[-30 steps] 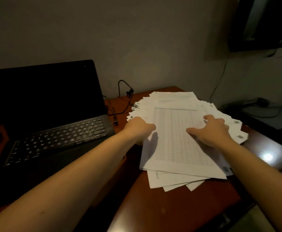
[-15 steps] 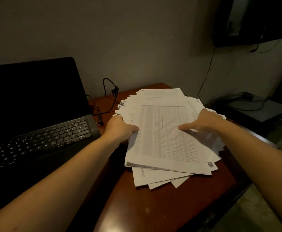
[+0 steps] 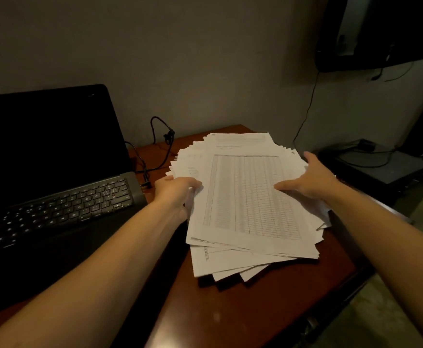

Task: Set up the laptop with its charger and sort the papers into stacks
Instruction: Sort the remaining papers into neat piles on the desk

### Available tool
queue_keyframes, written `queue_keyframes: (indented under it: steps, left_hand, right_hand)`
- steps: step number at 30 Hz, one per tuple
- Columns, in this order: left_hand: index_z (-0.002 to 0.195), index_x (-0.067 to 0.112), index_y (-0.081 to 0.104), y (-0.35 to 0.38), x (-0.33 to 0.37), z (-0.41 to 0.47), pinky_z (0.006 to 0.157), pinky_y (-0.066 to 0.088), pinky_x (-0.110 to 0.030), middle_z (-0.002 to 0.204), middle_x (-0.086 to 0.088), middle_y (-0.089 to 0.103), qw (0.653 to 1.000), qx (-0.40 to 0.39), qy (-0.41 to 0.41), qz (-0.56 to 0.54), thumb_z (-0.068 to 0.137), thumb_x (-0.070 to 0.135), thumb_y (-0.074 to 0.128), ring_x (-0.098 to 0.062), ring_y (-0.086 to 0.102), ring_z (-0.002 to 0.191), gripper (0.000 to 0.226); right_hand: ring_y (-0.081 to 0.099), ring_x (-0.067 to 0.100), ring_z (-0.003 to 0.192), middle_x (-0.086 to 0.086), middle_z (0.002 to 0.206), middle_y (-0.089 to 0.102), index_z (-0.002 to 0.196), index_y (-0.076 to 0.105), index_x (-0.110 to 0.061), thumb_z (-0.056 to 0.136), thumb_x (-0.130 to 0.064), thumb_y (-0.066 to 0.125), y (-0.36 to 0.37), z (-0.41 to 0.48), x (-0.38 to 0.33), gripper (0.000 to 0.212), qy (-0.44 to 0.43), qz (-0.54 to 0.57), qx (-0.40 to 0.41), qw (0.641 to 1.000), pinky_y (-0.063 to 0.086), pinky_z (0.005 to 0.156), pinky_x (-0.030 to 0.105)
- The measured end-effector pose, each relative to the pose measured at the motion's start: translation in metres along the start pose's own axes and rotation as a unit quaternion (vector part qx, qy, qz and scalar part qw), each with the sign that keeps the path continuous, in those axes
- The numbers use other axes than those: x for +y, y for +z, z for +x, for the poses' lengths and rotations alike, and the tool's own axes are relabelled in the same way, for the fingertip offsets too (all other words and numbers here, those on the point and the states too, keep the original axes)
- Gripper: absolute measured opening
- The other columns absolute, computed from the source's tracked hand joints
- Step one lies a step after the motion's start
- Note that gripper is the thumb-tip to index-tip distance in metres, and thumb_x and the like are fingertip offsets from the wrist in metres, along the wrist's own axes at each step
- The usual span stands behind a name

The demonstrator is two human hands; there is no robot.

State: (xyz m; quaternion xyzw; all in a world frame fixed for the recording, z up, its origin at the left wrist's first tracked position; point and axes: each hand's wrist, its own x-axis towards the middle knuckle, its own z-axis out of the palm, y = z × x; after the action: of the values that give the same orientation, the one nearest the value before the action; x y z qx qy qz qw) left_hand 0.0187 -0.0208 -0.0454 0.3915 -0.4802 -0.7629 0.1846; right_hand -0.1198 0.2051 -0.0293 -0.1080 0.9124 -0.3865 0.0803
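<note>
the open laptop [image 3: 54, 172] walls off my left, screen upright. the fanned papers [image 3: 245, 197] cover the right of the worktop [image 3: 255, 317] to its far edge. the narrow gap between them holds a looped cable [image 3: 164, 144] at the back and my left hand [image 3: 177, 189]. bare worktop lies in front of the papers, nearest me.

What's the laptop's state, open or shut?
Open: the laptop has its dark screen standing up behind the exposed keyboard.
</note>
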Motion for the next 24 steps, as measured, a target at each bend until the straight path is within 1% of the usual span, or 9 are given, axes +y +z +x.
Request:
queue_keyframes:
  steps: [3, 5, 9, 11, 13, 14, 17, 21, 24]
  left_hand:
    - [0.104, 0.006, 0.067, -0.001, -0.006, -0.004, 0.067, 0.061, -0.038, 0.100, -0.010, 0.073, 1.000, 0.022, 0.001, 0.022, 0.079, -0.007, 0.075, -0.029, 0.072, 0.083, 0.029]
    - [0.099, 0.006, 0.068, -0.003, -0.007, -0.008, 0.066, 0.059, -0.035, 0.102, -0.011, 0.073, 0.999, 0.018, 0.009, 0.045, 0.080, -0.003, 0.078, -0.027, 0.072, 0.082, 0.024]
    - [0.138, 0.019, 0.046, -0.010, -0.006, -0.013, 0.097, 0.054, -0.048, 0.130, -0.002, 0.058, 0.985, 0.048, 0.106, 0.130, 0.074, -0.002, 0.084, -0.027, 0.058, 0.118, 0.077]
    - [0.149, 0.024, 0.038, -0.014, -0.007, -0.017, 0.098, 0.054, -0.046, 0.134, 0.001, 0.055, 0.963, 0.046, 0.188, 0.186, 0.075, -0.006, 0.081, -0.024, 0.053, 0.124, 0.091]
    - [0.147, 0.022, 0.045, -0.015, -0.008, -0.023, 0.085, 0.058, -0.035, 0.133, 0.000, 0.059, 0.957, 0.031, 0.209, 0.198, 0.076, -0.007, 0.080, -0.023, 0.057, 0.120, 0.084]
    - [0.140, 0.019, 0.052, -0.015, -0.008, -0.025, 0.081, 0.057, -0.032, 0.131, -0.001, 0.061, 0.964, 0.019, 0.188, 0.187, 0.077, -0.005, 0.080, -0.024, 0.060, 0.116, 0.073]
    - [0.125, 0.011, 0.064, -0.014, -0.011, -0.034, 0.090, 0.056, -0.039, 0.120, -0.007, 0.069, 0.975, -0.039, 0.092, 0.200, 0.084, 0.004, 0.078, -0.026, 0.066, 0.105, 0.044]
    - [0.124, 0.010, 0.064, -0.013, -0.015, -0.038, 0.100, 0.053, -0.045, 0.119, -0.009, 0.069, 0.969, -0.078, 0.060, 0.226, 0.086, 0.000, 0.074, -0.029, 0.064, 0.111, 0.041]
    - [0.123, 0.013, 0.063, -0.015, -0.020, -0.039, 0.094, 0.056, -0.048, 0.115, -0.008, 0.069, 0.974, -0.087, 0.046, 0.206, 0.089, -0.002, 0.070, -0.030, 0.066, 0.106, 0.038]
  right_hand:
    - [0.063, 0.025, 0.091, 0.006, 0.108, 0.061, 0.125, 0.046, -0.014, 0.082, -0.010, 0.079, -0.001, -0.001, -0.001, 0.055, 0.077, 0.161, -0.030, 0.983, 0.053, 0.069, 0.034]
    - [0.069, 0.027, 0.087, 0.010, 0.104, 0.069, 0.114, 0.057, -0.009, 0.084, -0.011, 0.076, 0.000, -0.001, -0.001, 0.036, 0.098, 0.188, -0.072, 0.975, 0.055, 0.061, 0.036]
    - [0.068, 0.023, 0.082, 0.006, 0.098, 0.070, 0.109, 0.062, -0.012, 0.089, -0.013, 0.072, 0.004, -0.005, 0.000, 0.023, 0.066, 0.146, -0.087, 0.983, 0.054, 0.061, 0.033]
    - [0.063, 0.019, 0.087, 0.001, 0.100, 0.065, 0.109, 0.060, -0.014, 0.090, -0.012, 0.071, 0.009, -0.009, -0.001, 0.022, 0.038, 0.125, -0.058, 0.990, 0.053, 0.075, 0.036]
    - [0.056, 0.021, 0.097, 0.000, 0.105, 0.059, 0.110, 0.057, -0.016, 0.089, -0.011, 0.071, 0.015, -0.016, -0.006, 0.026, 0.009, 0.090, -0.025, 0.996, 0.049, 0.081, 0.037]
    - [0.053, 0.021, 0.099, 0.000, 0.106, 0.057, 0.111, 0.056, -0.016, 0.089, -0.010, 0.071, 0.018, -0.019, -0.007, 0.027, 0.000, 0.084, -0.019, 0.996, 0.048, 0.080, 0.036]
    - [0.052, 0.022, 0.099, 0.000, 0.106, 0.056, 0.110, 0.053, -0.018, 0.090, -0.007, 0.069, 0.022, -0.027, -0.007, 0.028, -0.001, 0.112, -0.024, 0.993, 0.047, 0.079, 0.036]
    - [0.054, 0.026, 0.099, 0.004, 0.105, 0.058, 0.114, 0.056, -0.015, 0.087, -0.008, 0.073, 0.015, -0.030, -0.004, 0.033, 0.029, 0.140, -0.008, 0.990, 0.048, 0.074, 0.037]
    - [0.057, 0.027, 0.100, 0.007, 0.108, 0.062, 0.115, 0.059, -0.010, 0.086, -0.008, 0.074, 0.008, -0.032, -0.002, 0.034, 0.054, 0.137, -0.012, 0.989, 0.048, 0.078, 0.040]
